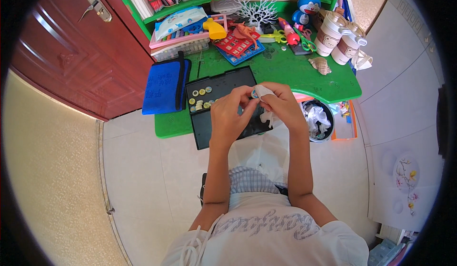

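Both my hands meet over an open black folding case (202, 131) at the desk's front edge. My left hand (229, 114) pinches a small round game piece (254, 94) with a bluish face. Against that piece my right hand (284, 105) presses a white wet wipe (263, 91), its fingers closed around it. A loose end of the wipe hangs below the right fingers. Several round yellow and white pieces (202, 92) lie in the case's far half, left of my hands; my left hand may hide others.
A blue zip pouch (162, 87) lies left of the case on the green desk (285, 63). Behind are red and blue cards (240, 44), scissors (308, 44) and a seashell (320, 65). Two lidded cups (329, 35) stand far right, above a waste bin (316, 120) holding crumpled tissues.
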Demonstrator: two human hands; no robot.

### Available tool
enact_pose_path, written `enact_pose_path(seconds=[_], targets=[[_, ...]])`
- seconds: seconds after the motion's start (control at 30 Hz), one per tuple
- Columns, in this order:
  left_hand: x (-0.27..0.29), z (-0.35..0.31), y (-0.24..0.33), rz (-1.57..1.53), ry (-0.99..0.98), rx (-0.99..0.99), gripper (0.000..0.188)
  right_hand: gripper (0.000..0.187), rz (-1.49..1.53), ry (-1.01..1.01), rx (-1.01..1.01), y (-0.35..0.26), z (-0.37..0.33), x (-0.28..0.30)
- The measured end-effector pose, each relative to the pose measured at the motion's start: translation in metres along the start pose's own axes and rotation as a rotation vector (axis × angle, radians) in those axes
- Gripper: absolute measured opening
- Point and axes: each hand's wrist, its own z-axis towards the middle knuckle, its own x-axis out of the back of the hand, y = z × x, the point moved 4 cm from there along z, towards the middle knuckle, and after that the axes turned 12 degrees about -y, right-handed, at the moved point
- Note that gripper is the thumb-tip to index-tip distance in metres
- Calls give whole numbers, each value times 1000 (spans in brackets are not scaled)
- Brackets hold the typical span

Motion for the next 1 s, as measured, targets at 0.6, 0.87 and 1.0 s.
enact_pose_path(seconds=[0.6,0.87,1.0], targets=[[-1,1,-1,46,22,18,29,21,-149,57,-14,3,2,-2],[0,0,0,60,-12,42,30,22,-93,40,-44,0,1,-4],[0,1,1,59,-18,28,30,19,-90,48,-22,-3,0,-3]])
